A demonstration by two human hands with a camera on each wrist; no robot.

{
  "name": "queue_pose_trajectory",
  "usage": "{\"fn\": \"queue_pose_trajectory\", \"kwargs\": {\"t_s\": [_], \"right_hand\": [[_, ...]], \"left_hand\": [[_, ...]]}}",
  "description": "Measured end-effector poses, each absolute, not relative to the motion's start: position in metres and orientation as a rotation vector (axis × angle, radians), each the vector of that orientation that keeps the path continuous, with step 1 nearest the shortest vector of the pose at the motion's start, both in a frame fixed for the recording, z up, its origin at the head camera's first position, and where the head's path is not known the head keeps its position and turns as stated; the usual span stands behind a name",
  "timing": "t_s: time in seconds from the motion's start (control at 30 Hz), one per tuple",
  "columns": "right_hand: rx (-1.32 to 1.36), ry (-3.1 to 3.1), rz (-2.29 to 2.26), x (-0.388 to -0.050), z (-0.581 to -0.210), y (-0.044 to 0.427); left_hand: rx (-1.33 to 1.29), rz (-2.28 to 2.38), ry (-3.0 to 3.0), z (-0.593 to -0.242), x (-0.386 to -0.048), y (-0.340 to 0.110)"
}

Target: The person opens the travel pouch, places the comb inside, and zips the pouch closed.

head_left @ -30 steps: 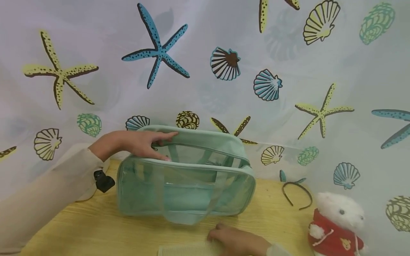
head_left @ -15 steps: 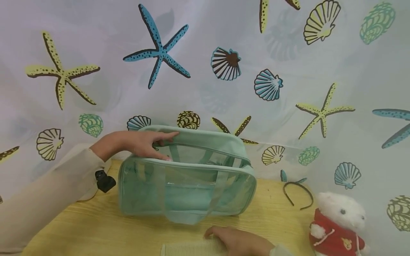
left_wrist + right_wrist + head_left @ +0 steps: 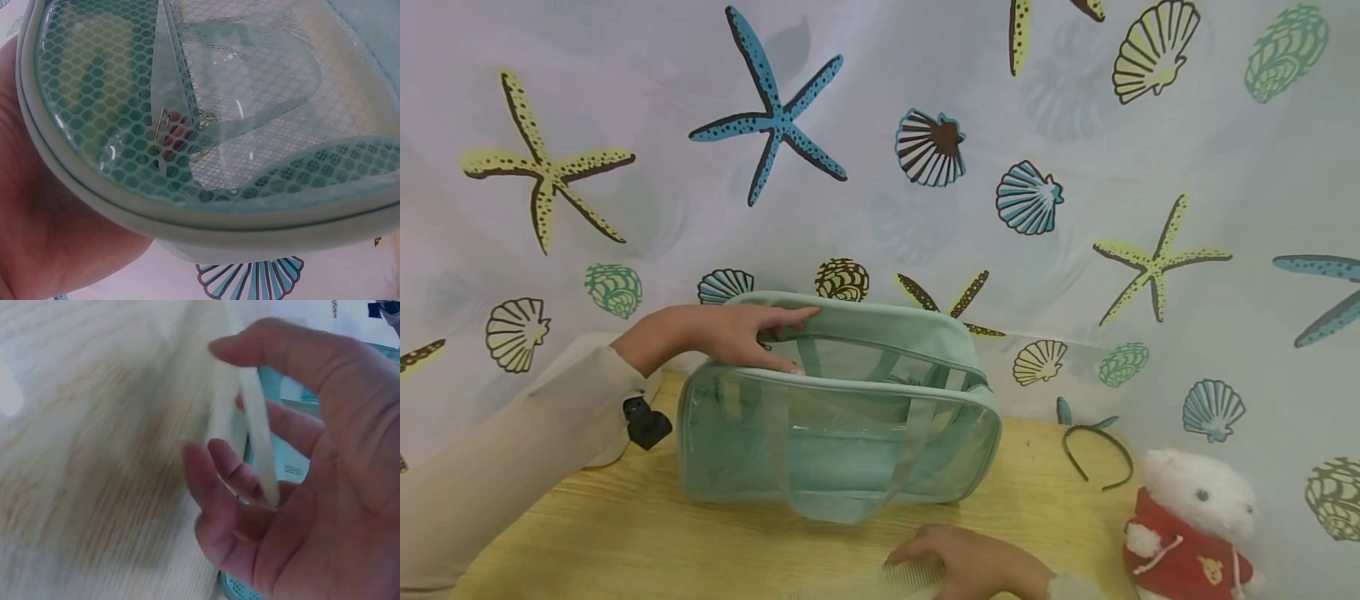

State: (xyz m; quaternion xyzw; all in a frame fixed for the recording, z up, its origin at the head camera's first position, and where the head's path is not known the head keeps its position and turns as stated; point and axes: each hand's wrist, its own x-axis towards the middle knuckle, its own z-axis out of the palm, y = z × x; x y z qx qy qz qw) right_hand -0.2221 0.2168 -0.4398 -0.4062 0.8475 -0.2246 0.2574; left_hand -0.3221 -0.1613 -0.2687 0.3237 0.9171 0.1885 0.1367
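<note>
A clear, mint-green zip bag (image 3: pixel 842 467) stands on the wooden table with its top unzipped. My left hand (image 3: pixel 741 333) lies across the left end of its mouth, thumb on the front rim and index finger stretched to the back panel. The left wrist view looks through the bag's mesh-patterned side (image 3: pixel 100 125), where some fingertips show faintly inside. In front of the bag, near the bottom edge of the head view, my right hand (image 3: pixel 973 562) grips a pale comb (image 3: pixel 913 577). The right wrist view shows the comb (image 3: pixel 259 431) between thumb and curled fingers.
A dark headband (image 3: pixel 1097 454) lies right of the bag. Beside it sits a white plush toy (image 3: pixel 1195 517) in a red hoodie. A white object (image 3: pixel 613 450) stands partly hidden behind my left forearm. A sea-print cloth (image 3: pixel 865 225) hangs behind the table (image 3: pixel 647 533).
My right hand has moved slightly to the right with the comb, which now appears blurred and more tilted. The left hand and the bag have stayed in place.
</note>
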Motion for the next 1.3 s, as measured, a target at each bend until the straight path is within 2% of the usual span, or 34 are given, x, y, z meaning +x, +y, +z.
{"fn": "queue_pose_trajectory", "kwargs": {"t_s": [0.3,0.67,1.0,1.13,1.3], "right_hand": [[-0.938,2.150,-0.935,-0.229,-0.443,0.226],[-0.407,2.024,-1.390,-0.220,-0.448,0.224],[-0.127,1.862,-1.534,-0.206,-0.459,0.220],[-0.076,1.805,-1.541,-0.204,-0.464,0.220],[-0.134,1.811,-1.557,-0.201,-0.471,0.221]], "left_hand": [[0.931,0.572,2.649,-0.268,-0.323,-0.162],[0.923,0.578,2.641,-0.270,-0.323,-0.162],[0.918,0.611,2.640,-0.273,-0.323,-0.163],[0.925,0.625,2.642,-0.275,-0.323,-0.164],[0.925,0.636,2.633,-0.273,-0.321,-0.161]]}}
